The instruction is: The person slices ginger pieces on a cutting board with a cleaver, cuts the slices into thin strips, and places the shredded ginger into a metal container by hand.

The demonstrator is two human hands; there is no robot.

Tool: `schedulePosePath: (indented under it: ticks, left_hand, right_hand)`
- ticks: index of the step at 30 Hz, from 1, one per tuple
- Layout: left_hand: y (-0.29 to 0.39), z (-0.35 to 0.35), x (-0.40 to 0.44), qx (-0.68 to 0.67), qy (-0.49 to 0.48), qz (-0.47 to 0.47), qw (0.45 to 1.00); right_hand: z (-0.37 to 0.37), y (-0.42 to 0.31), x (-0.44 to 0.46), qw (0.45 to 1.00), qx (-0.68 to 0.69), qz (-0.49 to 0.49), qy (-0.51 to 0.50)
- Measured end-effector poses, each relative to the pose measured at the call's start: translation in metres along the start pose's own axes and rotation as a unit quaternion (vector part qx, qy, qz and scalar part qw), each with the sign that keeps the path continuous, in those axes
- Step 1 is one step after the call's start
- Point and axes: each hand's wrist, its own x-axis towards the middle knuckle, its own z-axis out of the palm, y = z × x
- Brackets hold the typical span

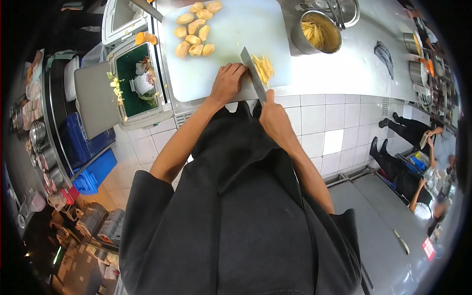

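My right hand [273,116] is wrapped round the handle of a kitchen knife [254,74], its wide blade slanting up and left over the near edge of a white cutting board [226,34]. Close against the blade's left side is my left hand [229,81], fingers curled down on the board; whatever lies beneath them is hidden. Thin yellow potato strips [264,70] are heaped just right of the blade. Several whole peeled potatoes [194,27] lie at the board's upper left.
A steel pot [306,43] holding more cut strips stands right of the board. Farther right lies a dark cloth [384,58] on the metal counter [354,73]. At left is a bin [164,105] with scraps. Other people [410,182] are at the far right.
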Motion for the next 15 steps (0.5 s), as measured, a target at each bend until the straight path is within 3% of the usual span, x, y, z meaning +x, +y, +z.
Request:
schedulePosePath:
  ticks: [3,6,8,9,11,15]
  left_hand:
    - [-0.002,0.002,0.002,0.003,0.009,0.000,1.000]
    - [-0.003,0.001,0.003,0.006,0.003,0.016,1.000]
    - [-0.002,0.001,-0.001,0.001,-0.008,0.003,1.000]
    - [-0.003,0.001,0.000,0.000,-0.007,0.002,1.000]
    - [-0.002,0.001,-0.001,-0.001,-0.002,0.008,1.000]
    - [-0.003,0.000,0.004,0.008,0.012,0.024,1.000]
  right_hand:
    - [0.018,0.015,0.011,0.994,-0.015,-0.085,0.062]
    - [-0.001,0.000,0.007,0.996,-0.035,-0.071,0.050]
    - [-0.006,-0.012,-0.004,1.000,-0.006,0.012,0.009]
    - [0.003,-0.005,0.001,1.000,-0.006,0.012,0.009]
    - [0.029,0.015,0.010,0.994,-0.013,-0.088,0.067]
    - [0.004,-0.003,0.008,0.998,0.012,-0.040,0.055]
